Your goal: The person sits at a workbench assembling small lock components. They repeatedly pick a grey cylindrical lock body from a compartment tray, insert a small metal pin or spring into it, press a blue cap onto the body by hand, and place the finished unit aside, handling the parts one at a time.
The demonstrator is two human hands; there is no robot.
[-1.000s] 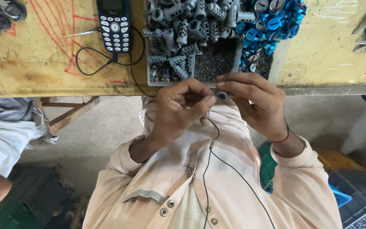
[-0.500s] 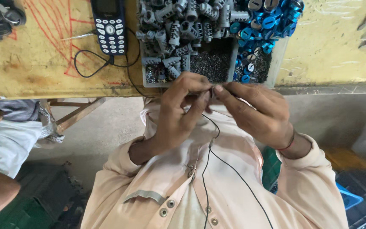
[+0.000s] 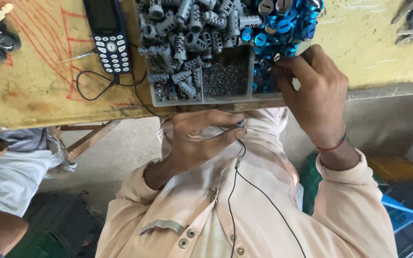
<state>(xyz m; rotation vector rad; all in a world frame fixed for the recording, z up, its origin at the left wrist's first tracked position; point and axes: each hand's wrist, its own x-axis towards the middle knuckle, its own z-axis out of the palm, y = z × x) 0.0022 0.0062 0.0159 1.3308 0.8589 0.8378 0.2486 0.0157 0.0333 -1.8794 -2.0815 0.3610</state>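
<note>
Head view: my left hand (image 3: 201,141) pinches a small grey part (image 3: 239,125); my right hand (image 3: 311,91), fingers bunched, digs among blue caps (image 3: 283,24)—I should lift one cleanly.

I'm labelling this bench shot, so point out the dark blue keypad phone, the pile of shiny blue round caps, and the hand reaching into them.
dark blue keypad phone (image 3: 108,40), head view, on its keypad.
shiny blue round caps (image 3: 283,21), head view, mid-pile.
right hand (image 3: 314,93), head view, back of hand.
</note>
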